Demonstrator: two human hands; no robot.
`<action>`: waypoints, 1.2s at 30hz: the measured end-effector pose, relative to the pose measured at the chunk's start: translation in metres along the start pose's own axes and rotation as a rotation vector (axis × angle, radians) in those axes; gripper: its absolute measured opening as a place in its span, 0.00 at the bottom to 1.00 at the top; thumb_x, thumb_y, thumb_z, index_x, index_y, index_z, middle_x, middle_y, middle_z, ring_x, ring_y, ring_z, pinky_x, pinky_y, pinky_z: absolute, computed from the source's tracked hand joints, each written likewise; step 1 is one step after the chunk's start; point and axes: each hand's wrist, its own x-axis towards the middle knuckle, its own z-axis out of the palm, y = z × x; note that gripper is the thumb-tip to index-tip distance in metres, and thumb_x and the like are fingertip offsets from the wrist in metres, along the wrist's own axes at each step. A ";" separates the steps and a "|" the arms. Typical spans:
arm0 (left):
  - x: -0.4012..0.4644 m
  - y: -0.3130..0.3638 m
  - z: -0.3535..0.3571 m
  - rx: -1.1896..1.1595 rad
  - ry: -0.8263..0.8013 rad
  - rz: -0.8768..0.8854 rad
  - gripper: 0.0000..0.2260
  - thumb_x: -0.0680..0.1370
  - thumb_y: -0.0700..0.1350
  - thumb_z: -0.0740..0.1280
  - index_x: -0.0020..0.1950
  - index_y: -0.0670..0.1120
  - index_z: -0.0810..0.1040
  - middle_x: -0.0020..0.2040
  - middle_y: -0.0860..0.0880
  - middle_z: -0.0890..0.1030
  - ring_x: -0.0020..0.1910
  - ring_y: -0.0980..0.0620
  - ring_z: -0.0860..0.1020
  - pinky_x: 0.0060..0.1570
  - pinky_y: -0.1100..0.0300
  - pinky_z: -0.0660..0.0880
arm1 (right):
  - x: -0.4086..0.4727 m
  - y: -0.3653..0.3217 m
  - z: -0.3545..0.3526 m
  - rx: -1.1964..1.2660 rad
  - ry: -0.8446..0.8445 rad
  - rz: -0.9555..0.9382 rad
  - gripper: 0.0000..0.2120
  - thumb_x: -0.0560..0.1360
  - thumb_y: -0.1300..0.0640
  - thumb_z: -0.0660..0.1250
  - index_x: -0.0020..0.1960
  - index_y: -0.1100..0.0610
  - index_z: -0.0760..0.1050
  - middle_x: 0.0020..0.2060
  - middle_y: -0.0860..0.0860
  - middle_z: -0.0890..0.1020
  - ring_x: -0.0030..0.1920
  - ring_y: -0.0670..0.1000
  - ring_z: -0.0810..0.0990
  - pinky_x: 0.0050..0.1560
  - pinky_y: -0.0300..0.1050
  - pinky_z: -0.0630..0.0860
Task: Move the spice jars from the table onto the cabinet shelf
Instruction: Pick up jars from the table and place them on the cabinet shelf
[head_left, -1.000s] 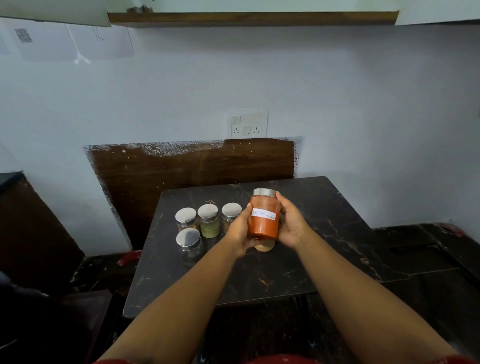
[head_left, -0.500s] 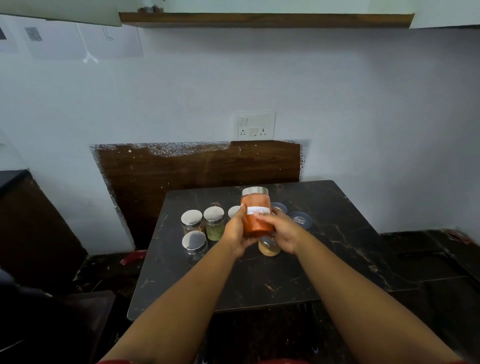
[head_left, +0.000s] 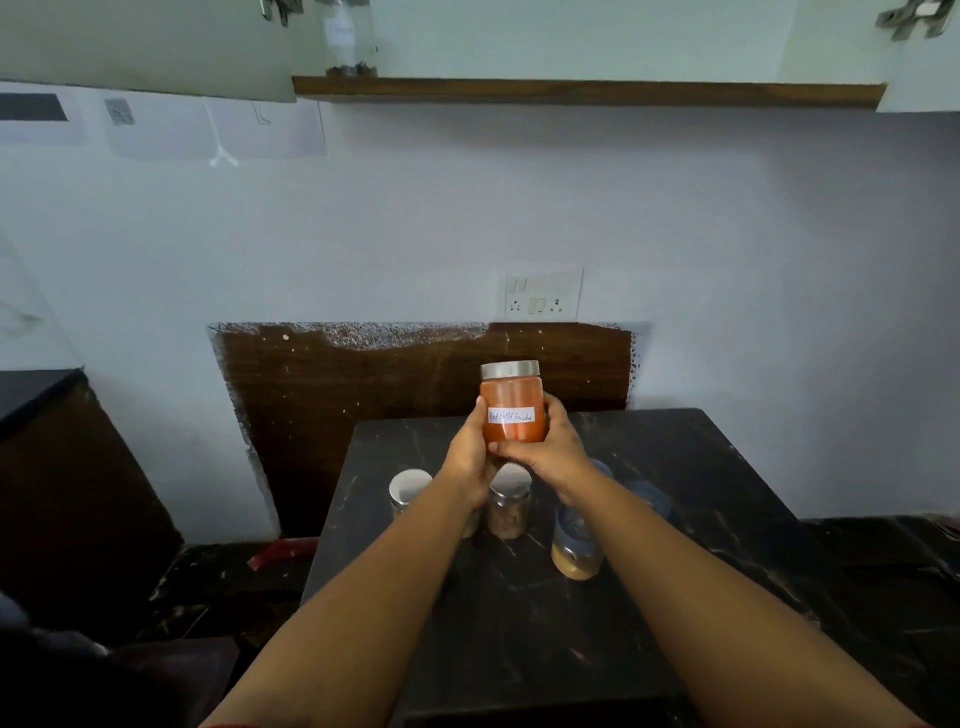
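Both hands hold an orange spice jar (head_left: 511, 395) with a silver lid and a white label, upright above the dark marble table (head_left: 675, 467). My left hand (head_left: 467, 457) grips its left side and my right hand (head_left: 550, 452) wraps its lower right. Below my arms stand a silver-lidded jar (head_left: 409, 488), a jar of brown spice (head_left: 510, 501) and a blue-lidded jar of yellow powder (head_left: 575, 545). Others are hidden by my arms. High above, the cabinet shelf (head_left: 587, 92) carries a clear jar (head_left: 347, 39) at its left end.
An open cabinet door (head_left: 145, 47) hangs at the top left and a hinge (head_left: 914, 18) shows at the top right. A socket panel (head_left: 543, 295) sits on the white wall above a brown board (head_left: 363, 384). A dark counter (head_left: 47, 441) stands at the left.
The orange jar has risen higher above the table in both hands. My view has tilted up, so the cabinet shelf and the jar on it show.
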 end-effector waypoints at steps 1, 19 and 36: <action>0.005 0.012 -0.001 0.030 -0.009 0.039 0.21 0.81 0.60 0.55 0.65 0.48 0.74 0.55 0.45 0.83 0.53 0.48 0.82 0.47 0.56 0.80 | 0.008 -0.010 0.004 -0.022 0.023 -0.036 0.48 0.62 0.51 0.81 0.74 0.42 0.56 0.63 0.47 0.71 0.66 0.53 0.70 0.62 0.53 0.70; 0.062 0.310 0.026 0.312 -0.003 0.709 0.13 0.83 0.52 0.56 0.64 0.50 0.70 0.59 0.49 0.77 0.58 0.52 0.76 0.57 0.57 0.75 | 0.151 -0.278 0.031 0.089 0.245 -0.582 0.46 0.61 0.42 0.80 0.72 0.44 0.61 0.60 0.44 0.73 0.56 0.47 0.75 0.50 0.37 0.74; 0.176 0.405 -0.014 1.519 0.964 1.225 0.18 0.81 0.55 0.55 0.65 0.47 0.72 0.63 0.49 0.76 0.65 0.49 0.71 0.74 0.44 0.52 | 0.315 -0.438 0.025 -0.549 0.188 -0.487 0.45 0.62 0.42 0.80 0.68 0.58 0.60 0.63 0.55 0.74 0.63 0.56 0.74 0.57 0.48 0.73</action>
